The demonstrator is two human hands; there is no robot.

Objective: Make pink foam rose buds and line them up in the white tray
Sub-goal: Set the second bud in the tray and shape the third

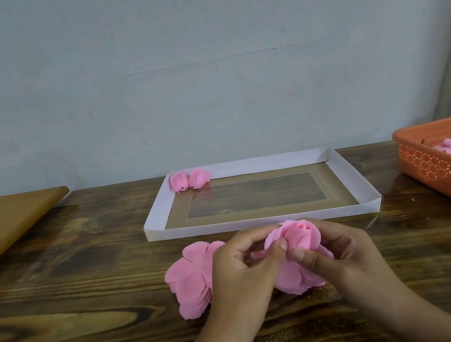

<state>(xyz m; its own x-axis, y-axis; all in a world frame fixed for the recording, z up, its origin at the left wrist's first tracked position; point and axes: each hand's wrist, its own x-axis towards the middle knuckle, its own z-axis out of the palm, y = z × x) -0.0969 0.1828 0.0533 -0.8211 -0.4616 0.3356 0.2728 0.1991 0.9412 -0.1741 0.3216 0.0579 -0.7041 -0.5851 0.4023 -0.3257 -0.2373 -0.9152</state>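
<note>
The white tray (153, 213) lies at twelve o'clock, its long axis running nine to three, with two finished buds (189, 180) in its eleven o'clock corner. At six o'clock, the left hand (244, 270) and right hand (343, 249) curl around a pink rose bud (299, 236), thumbs pinching its petals; its tip points toward one o'clock. Loose petals (189, 279) lie just at nine o'clock of the left hand.
</note>
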